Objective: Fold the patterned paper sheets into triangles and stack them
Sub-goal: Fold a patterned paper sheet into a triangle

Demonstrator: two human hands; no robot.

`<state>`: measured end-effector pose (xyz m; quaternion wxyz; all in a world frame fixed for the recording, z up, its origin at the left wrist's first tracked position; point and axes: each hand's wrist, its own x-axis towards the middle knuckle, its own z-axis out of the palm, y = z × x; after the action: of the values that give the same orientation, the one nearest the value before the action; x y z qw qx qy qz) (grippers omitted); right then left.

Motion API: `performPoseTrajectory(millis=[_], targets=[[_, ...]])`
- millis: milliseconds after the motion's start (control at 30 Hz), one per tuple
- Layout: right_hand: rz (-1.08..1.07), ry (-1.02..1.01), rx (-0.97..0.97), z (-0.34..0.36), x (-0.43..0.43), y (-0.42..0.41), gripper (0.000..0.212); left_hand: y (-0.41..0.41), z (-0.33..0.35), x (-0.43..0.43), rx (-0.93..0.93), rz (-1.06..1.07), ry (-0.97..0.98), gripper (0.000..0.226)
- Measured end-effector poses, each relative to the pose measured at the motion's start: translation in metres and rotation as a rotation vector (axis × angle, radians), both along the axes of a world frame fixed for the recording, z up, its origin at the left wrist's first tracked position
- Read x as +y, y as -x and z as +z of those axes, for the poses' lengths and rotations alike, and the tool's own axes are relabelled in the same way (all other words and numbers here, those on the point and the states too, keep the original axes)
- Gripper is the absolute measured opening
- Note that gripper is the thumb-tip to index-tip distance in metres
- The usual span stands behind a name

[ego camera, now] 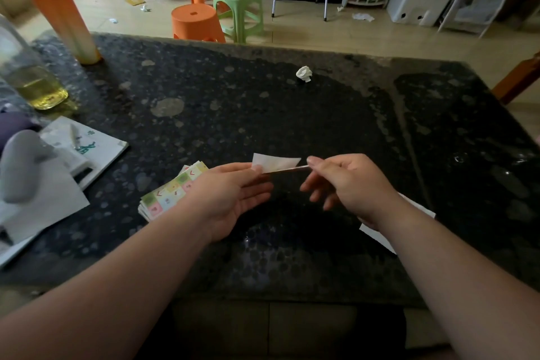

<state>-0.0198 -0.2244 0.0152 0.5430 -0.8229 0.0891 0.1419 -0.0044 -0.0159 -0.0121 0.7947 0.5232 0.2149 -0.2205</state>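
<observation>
A small paper sheet (274, 163) hangs in the air above the dark table (263, 102), its white side facing me. My left hand (230, 196) pinches its left edge between thumb and fingers. My right hand (342, 181) pinches its right corner. A stack of patterned sheets (172, 193) with coloured squares lies on the table under and left of my left hand. White paper (380, 235) lies under my right wrist, mostly hidden.
A crumpled white scrap (304, 73) lies mid-table. At the left stand an orange drink cup (62, 20), a bottle of yellow liquid (32, 79), and white booklets (84, 149) with a grey object (20, 166). Plastic stools (222, 14) stand beyond the far edge.
</observation>
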Motion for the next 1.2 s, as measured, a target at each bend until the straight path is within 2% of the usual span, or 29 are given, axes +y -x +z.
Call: performPoseTrajectory(millis=[67,167,367,500,600,667,800,1000,1200], targets=[[-0.046,0.183,-0.019,-0.003,0.004,-0.001,0.041,-0.002,0.0,-0.002,-0.018,-0.003,-0.026,0.013],[-0.141,0.319,-0.084,-0.007,0.006,-0.004,0.038,-0.002,0.0,-0.006,-0.06,-0.006,-0.048,0.008],[-0.055,0.394,0.095,-0.004,0.01,-0.006,0.034,-0.001,0.0,-0.007,-0.065,0.013,-0.051,0.005],[0.03,0.462,0.054,-0.004,0.015,-0.002,0.03,0.0,0.003,-0.008,-0.007,0.048,0.022,0.006],[0.083,0.348,0.008,-0.004,0.018,0.001,0.028,0.001,0.003,-0.01,0.013,0.076,0.048,0.006],[0.132,0.262,0.003,-0.006,0.018,0.004,0.038,0.001,0.002,-0.01,0.011,0.072,0.038,0.006],[0.195,0.248,-0.013,-0.006,0.017,0.004,0.06,0.0,0.0,-0.009,-0.003,0.081,0.008,0.006],[0.13,0.037,0.042,-0.009,0.018,0.005,0.045,-0.001,-0.003,-0.012,-0.044,0.205,-0.087,0.027],[0.068,-0.084,0.057,-0.011,0.024,0.007,0.042,0.002,-0.002,-0.015,-0.065,0.094,-0.147,0.012]])
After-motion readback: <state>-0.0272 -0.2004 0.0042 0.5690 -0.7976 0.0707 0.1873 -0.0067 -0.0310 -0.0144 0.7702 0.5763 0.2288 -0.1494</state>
